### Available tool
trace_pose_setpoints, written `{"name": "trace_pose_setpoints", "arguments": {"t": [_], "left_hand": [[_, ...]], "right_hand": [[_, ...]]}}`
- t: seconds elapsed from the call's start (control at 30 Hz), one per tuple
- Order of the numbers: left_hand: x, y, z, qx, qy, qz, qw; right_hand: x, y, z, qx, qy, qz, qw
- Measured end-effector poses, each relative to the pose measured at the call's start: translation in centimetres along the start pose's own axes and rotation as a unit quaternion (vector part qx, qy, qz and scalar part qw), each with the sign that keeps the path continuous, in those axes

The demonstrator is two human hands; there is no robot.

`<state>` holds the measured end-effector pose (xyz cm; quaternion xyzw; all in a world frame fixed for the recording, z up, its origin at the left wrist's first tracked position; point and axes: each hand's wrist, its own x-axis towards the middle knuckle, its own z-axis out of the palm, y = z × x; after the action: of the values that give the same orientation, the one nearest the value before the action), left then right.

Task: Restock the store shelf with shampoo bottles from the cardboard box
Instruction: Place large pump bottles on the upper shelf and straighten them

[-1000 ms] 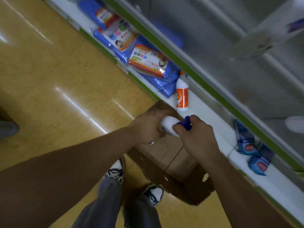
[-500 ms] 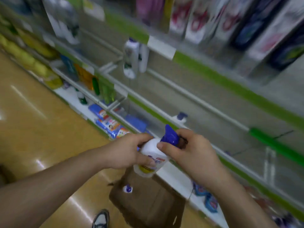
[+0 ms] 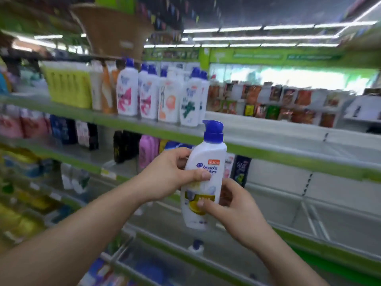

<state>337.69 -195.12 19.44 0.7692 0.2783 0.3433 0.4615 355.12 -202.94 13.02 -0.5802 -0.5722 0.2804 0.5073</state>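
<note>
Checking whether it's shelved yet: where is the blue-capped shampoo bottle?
Head view, centre: the shampoo bottle is held upright, left hand on its upper body, right hand lower, in front of the green-edged shelf.

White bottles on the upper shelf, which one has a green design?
The front bottle at the row's right end; the others show pink or orange designs.

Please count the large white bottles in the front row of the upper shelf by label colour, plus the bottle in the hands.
Pink-label bottles: 2
Orange-label bottle: 1
Green-label bottle: 1
Held shampoo bottle: 1
Total: 5
</note>
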Motion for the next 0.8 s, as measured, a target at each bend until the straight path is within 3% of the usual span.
{"name": "trace_pose_setpoints", "arguments": {"t": [0.23,0.43,0.8], "left_hand": [[3.8,5.4,1.3,-0.039,0.061,0.067,0.995],[8.6,5.9,0.9,-0.062,0.099,0.138,0.984],[19.7,3.0,-3.4,0.086,0.182,0.17,0.965]], "right_hand": [[2.6,-4.9,-5.1,-0.023,0.072,-0.051,0.996],[7.3,-7.9,-7.5,-0.019,0.112,-0.056,0.992],[20.8,-8.6,-7.7,-0.083,0.192,-0.051,0.977]]}}
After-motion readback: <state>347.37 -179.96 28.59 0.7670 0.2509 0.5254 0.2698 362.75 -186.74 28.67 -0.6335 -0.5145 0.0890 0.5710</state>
